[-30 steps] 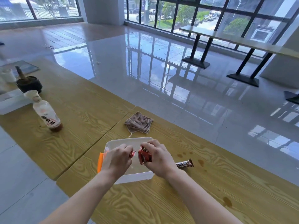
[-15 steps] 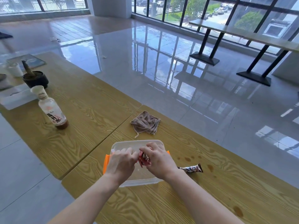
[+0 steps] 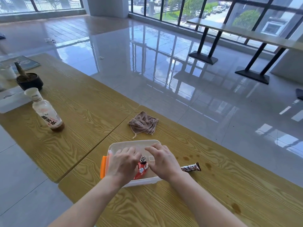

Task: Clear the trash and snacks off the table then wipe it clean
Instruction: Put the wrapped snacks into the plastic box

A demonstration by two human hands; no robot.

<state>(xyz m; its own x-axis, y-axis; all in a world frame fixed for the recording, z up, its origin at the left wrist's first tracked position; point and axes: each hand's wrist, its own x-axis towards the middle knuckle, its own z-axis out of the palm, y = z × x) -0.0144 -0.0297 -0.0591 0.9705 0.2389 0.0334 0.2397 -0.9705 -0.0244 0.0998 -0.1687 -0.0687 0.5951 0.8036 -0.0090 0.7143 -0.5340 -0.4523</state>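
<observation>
Head view: the container (image 3: pixel 131 143) sits near the left end of the table (image 3: pixel 229 185). The right hand (image 3: pixel 162 161) hangs over it with fingers loosely straight. The left hand (image 3: pixel 122 163) half covers the red snack packet (image 3: pixel 141 170) inside; its grip cannot be told. Open wood runs rightward beyond the snack bar (image 3: pixel 191 167), and the cloth (image 3: pixel 143 122) lies by the far edge.

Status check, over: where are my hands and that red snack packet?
Left hand, right hand low over the container, grip unclear. Red snack packet in it between them. Wrapped bar beside container, stains and cloth on table.
</observation>
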